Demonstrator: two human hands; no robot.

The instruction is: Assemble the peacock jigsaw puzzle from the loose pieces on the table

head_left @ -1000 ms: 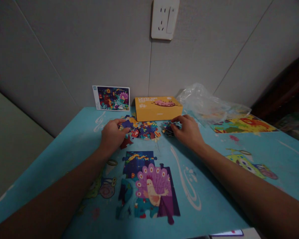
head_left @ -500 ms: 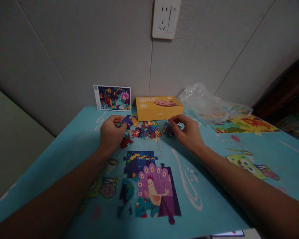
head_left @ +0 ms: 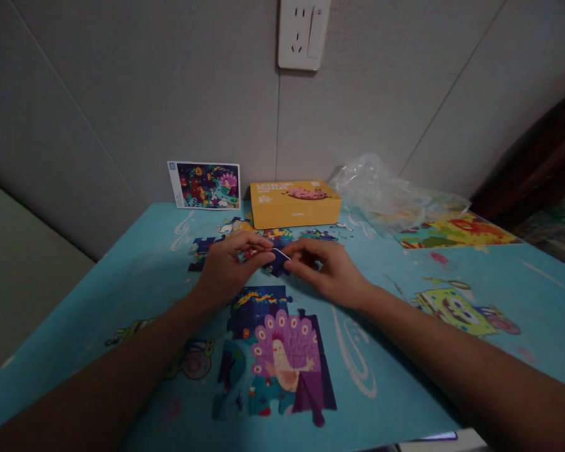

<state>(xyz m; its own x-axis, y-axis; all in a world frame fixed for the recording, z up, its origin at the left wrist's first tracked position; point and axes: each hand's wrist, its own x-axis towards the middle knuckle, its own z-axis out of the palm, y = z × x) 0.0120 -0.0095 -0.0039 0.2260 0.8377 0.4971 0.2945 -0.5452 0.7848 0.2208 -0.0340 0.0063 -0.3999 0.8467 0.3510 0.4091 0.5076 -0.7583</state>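
Observation:
Between my two hands is a dark blue puzzle piece [head_left: 277,262], raised and tilted so its pale edge shows. My left hand [head_left: 230,267] pinches its left side with thumb and fingers, and my right hand [head_left: 327,270] pinches its right side. Just below on the table lies a joined puzzle section [head_left: 286,364] showing a purple peacock, with a dark blue part at its upper left. Behind my hands, loose puzzle pieces [head_left: 317,235] are scattered; my fingers partly hide them. More dark blue pieces [head_left: 200,250] lie beside my left hand.
A yellow puzzle box [head_left: 295,216] stands against the wall, with a picture card [head_left: 207,187] leaning to its left. Crumpled clear plastic [head_left: 381,194] and an orange-and-green picture sheet [head_left: 461,232] lie at the back right. A blue cartoon cloth [head_left: 405,376] covers the table.
Both hands have moved inward over the middle, meeting at the dark blue piece. My right hand has left the small pile at the right. The view has shifted slightly.

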